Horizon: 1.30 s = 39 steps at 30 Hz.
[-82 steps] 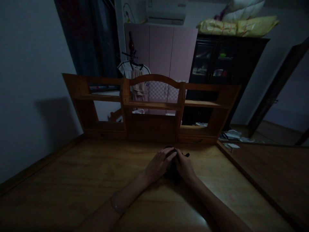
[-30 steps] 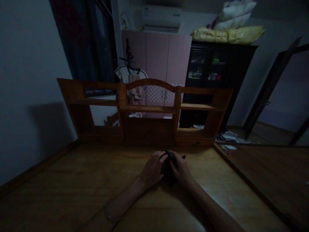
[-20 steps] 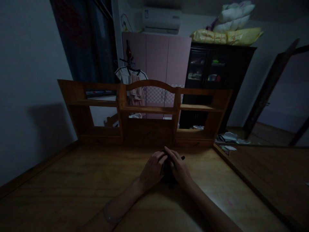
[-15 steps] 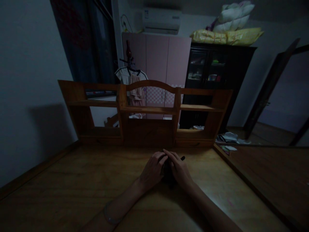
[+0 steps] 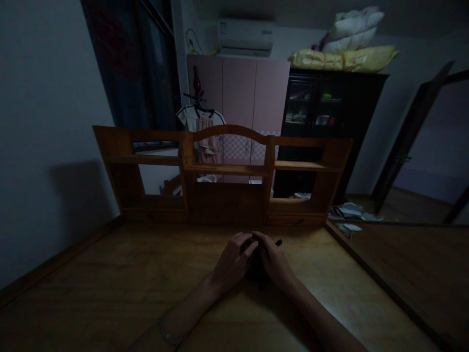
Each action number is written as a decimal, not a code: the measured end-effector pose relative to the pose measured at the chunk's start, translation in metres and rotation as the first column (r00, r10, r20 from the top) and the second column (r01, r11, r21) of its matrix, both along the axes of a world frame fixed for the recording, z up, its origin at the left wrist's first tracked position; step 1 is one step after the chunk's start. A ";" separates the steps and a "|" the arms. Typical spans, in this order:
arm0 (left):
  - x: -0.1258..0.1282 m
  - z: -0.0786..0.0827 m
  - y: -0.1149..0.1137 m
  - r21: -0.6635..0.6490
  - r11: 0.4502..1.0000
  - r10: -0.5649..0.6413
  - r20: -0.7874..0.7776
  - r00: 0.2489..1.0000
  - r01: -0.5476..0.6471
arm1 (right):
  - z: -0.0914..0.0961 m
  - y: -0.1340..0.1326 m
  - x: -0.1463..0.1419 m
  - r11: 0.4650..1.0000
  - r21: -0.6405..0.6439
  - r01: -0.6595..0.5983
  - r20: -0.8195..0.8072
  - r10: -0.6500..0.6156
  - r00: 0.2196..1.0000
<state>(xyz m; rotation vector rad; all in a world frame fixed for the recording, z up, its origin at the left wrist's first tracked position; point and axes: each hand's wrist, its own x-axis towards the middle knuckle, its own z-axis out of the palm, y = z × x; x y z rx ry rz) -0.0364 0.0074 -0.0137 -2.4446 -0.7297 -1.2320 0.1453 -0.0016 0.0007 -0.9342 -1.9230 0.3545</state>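
Note:
Both hands meet over a small dark object (image 5: 256,266) on the wooden desktop (image 5: 146,274). Its kind does not show in the dim light; a short black stub (image 5: 279,242) sticks out past the right hand. My left hand (image 5: 234,259) curls round its left side, thumb and fingers bent over the top. From the right, my right hand (image 5: 274,259) wraps the object with bent fingers. The fingertips of the two hands lie close together at the top. Much of the object is hidden under the hands, and a shadow falls beneath it.
A wooden shelf unit (image 5: 227,169) with open compartments stands along the desk's far edge. A wall (image 5: 44,146) borders the left side. To the right, beyond a raised edge strip (image 5: 373,274), lies a brown wooden surface (image 5: 421,264). Papers (image 5: 351,211) lie at the back right.
The view has tilted slightly, so everything sits a little lower. The left fingers have shifted slightly on top of the dark object, and the right fingers are drawn back a little from them.

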 end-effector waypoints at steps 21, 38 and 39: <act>-0.002 0.000 -0.002 0.058 0.998 0.003 -0.035 0.999 -0.001 | 0.008 -0.007 0.001 0.999 -0.029 -0.017 0.049 0.018 0.999; 0.004 0.006 -0.001 -0.050 0.999 -0.021 -0.099 0.995 0.017 | -0.007 0.001 0.003 0.991 -0.051 0.122 0.088 -0.118 0.989; 0.004 0.006 -0.001 -0.057 0.998 -0.028 -0.099 0.995 0.022 | -0.006 0.001 0.003 0.991 -0.053 0.124 0.085 -0.120 0.989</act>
